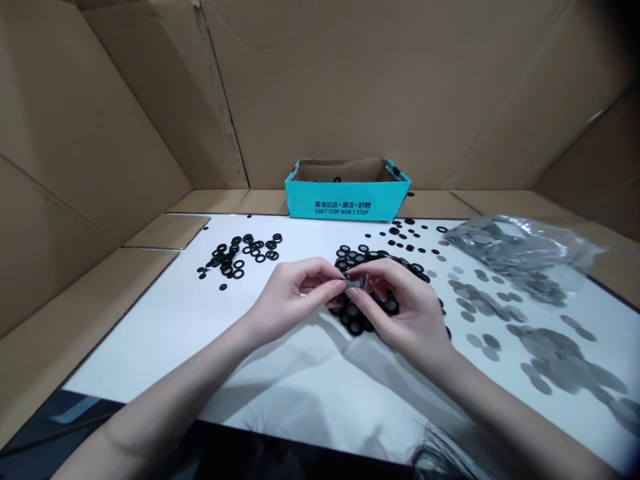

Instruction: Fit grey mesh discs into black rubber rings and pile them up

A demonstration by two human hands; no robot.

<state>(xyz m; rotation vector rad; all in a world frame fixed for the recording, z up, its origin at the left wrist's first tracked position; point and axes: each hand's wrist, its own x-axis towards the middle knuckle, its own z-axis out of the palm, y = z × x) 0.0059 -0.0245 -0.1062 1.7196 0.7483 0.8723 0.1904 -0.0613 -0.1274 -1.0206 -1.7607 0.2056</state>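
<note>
My left hand (307,290) and my right hand (397,297) meet over the middle of the white table. Between their fingertips they pinch a small grey disc (353,284); a dark edge beside it may be a black ring, but the fingers partly hide it. Below and behind the hands lies a pile of black rings (355,327), many with grey centres. Off to the left of my left hand is a loose group of black rings (239,265) with open middles.
Thin grey discs (555,353) are scattered over the right side. A clear plastic bag (520,243) of such discs lies behind them. A turquoise box (347,200) stands at the back, and small black discs (410,248) lie near it. Cardboard walls (400,87) enclose the table.
</note>
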